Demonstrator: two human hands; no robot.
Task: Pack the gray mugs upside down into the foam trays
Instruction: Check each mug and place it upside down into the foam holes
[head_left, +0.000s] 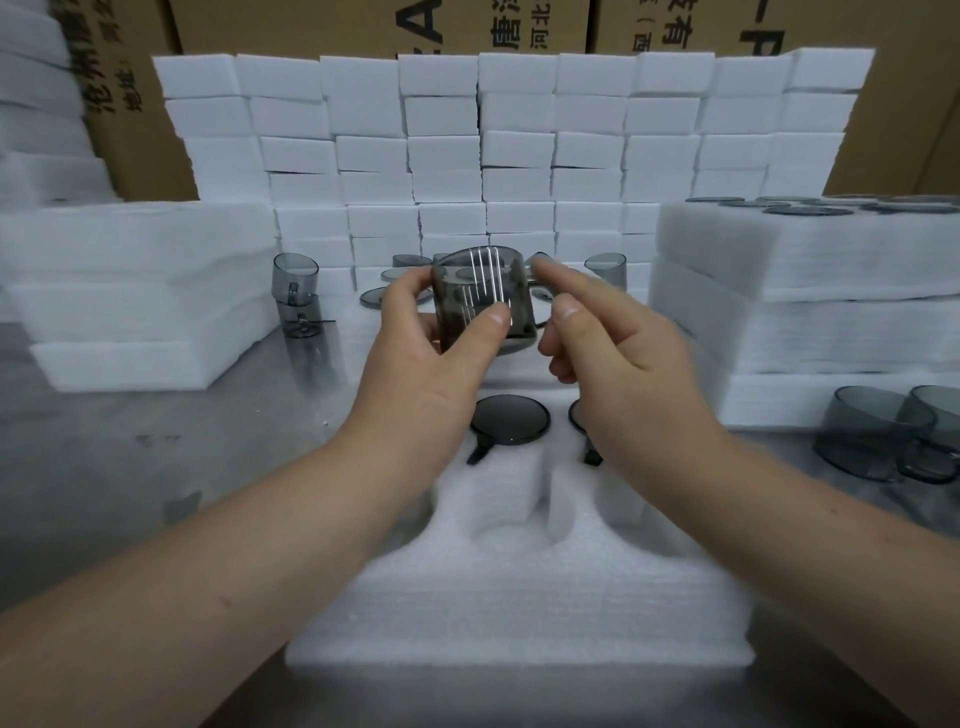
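Note:
My left hand (423, 358) grips a gray see-through mug (483, 299) above the middle of the foam tray (519, 597), thumb on its near side. My right hand (618, 358) hovers just right of the mug, fingers loosely stretched; whether it touches the handle is unclear. One mug (510, 420) sits upside down in a tray pocket below my hands, its base up. A second upside-down mug (577, 415) is mostly hidden by my right wrist. An empty pocket (511, 519) lies nearer to me.
Two stacked mugs (296, 296) stand at the left. More mugs (883, 431) wait at the right edge on the steel table (104, 467). Foam tray stacks (805, 291) flank both sides; a wall of white foam blocks (514, 145) and cardboard boxes stands behind.

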